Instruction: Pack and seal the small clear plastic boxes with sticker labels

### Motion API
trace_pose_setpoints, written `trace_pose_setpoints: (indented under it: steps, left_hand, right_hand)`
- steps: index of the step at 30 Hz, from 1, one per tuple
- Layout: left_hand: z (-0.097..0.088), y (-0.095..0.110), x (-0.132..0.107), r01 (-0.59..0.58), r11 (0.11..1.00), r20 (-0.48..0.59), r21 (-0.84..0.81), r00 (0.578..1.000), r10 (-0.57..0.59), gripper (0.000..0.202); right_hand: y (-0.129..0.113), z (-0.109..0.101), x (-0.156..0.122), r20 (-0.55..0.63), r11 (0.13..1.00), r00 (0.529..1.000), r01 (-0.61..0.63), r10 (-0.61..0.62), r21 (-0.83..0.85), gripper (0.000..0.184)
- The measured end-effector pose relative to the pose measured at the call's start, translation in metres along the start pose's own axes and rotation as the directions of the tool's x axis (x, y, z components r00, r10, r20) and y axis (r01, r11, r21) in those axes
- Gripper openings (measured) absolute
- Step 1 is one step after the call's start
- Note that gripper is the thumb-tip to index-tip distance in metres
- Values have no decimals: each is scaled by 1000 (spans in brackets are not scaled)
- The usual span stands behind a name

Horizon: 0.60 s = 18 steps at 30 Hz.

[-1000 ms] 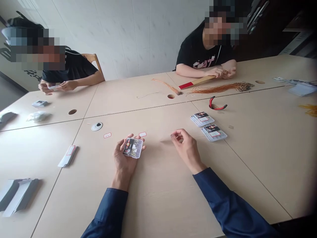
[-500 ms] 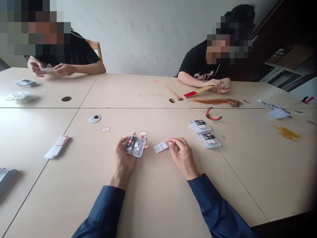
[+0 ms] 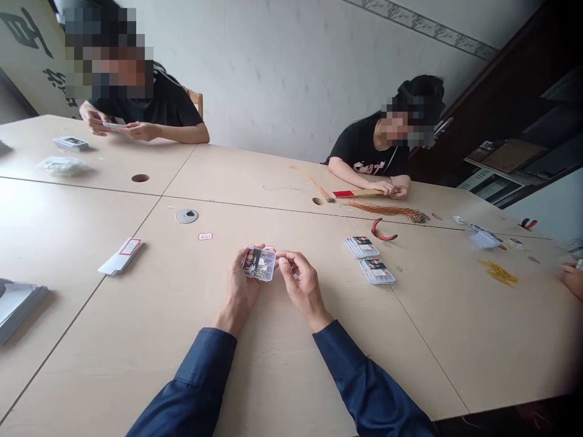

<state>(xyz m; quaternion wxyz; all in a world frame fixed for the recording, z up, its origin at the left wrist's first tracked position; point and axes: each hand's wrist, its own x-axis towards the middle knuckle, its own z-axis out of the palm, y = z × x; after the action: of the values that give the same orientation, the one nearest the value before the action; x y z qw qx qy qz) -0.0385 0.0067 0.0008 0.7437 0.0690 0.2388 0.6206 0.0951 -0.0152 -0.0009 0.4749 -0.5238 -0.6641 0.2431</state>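
Note:
In my left hand [image 3: 241,288] lies a small clear plastic box [image 3: 266,265] with a black printed label on its left part and small pieces inside. My left fingers are curled round it from beneath and behind. At the box's right edge is my right hand [image 3: 303,282], thumb and fingers pinched together. A little white shows among its fingers, but what they hold cannot be made out. Behind the box, a red-edged sticker [image 3: 269,247] is mostly hidden. Another red-edged sticker [image 3: 205,237] lies on the table to the left.
Stacked labelled boxes [image 3: 377,271] and red-handled pliers [image 3: 384,230] lie at right. White cards [image 3: 121,257] are at left, near a round metal cover [image 3: 186,216]. Copper-coloured strands [image 3: 387,209] lie before one co-worker [image 3: 371,149]; another co-worker [image 3: 159,109] sits far left.
My right hand has moved left to the box's edge. The white card with a red-edged sticker that it held no longer shows. The view has tilted and shifted.

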Motion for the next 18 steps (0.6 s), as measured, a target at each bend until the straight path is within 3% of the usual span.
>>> trace_pose_setpoints:
  steps: [3, 9, 14, 18]
  left_hand:
    - [0, 0, -1, -31, 998, -6, 59, 999, 32, 20]
    - [2, 2, -5, -15, 976, 105, 216, 994, -8, 28]
    - [3, 1, 0, -70, 951, 116, 300, 993, 36, 27]
    - [2, -3, 1, -89, 930, 121, 357, 991, 48, 28]
  right_hand:
    - [2, 3, 3, -11, 1000, 1000, 25, -25, -3, 28]
    - [4, 1, 5, -22, 998, 998, 64, -65, -6, 29]
    - [3, 1, 4, -42, 964, 975, 210, -219, -163, 29]
    - [3, 3, 2, -12, 950, 971, 232, -240, -208, 29]
